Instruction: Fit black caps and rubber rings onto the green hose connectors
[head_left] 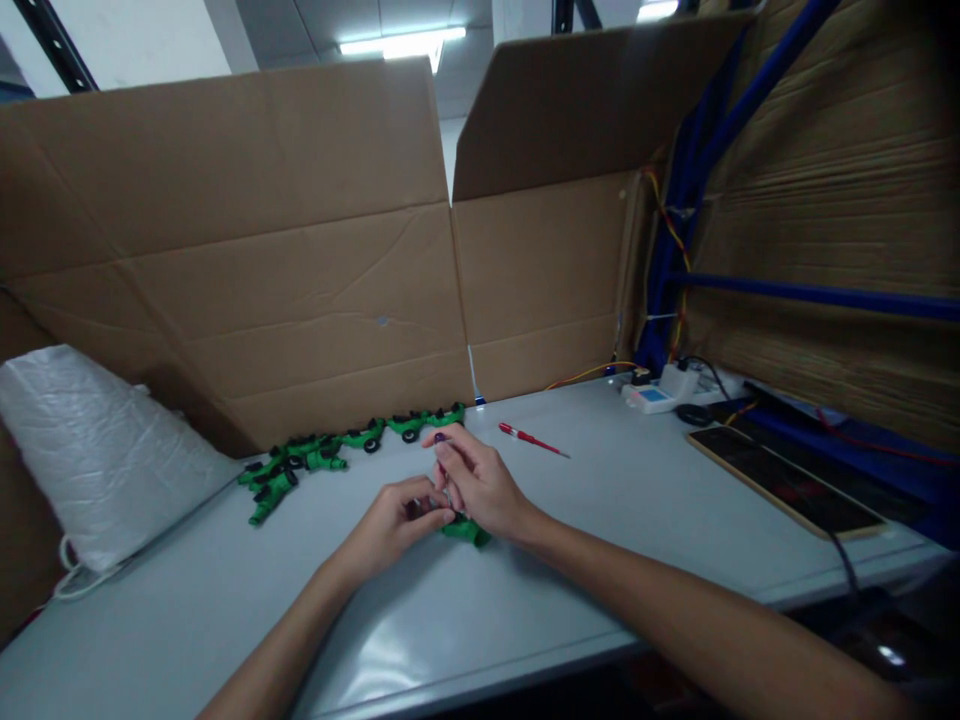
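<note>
— Where to find the small green plastic toy piece [466, 531]?

— On the pale grey worktop [637, 500], at the tips of the left hand [401, 520], partly under the right hand [480, 482]. Probably light, stiff, slightly slick; best held by the thicker body.

— And the fingers?

— On the left, narrow, apparently pinching one end. On the right, curled around a slim dark-topped tool [440, 438].

— Beyond?

— Red-handled screwdriver [525, 436] rightward; black-wheeled green toy vehicles [363, 437] leftward.

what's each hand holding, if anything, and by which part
The right hand grips what looks like a screwdriver by its dark handle; the left hand is at a green toy piece, hold unclear.
</note>
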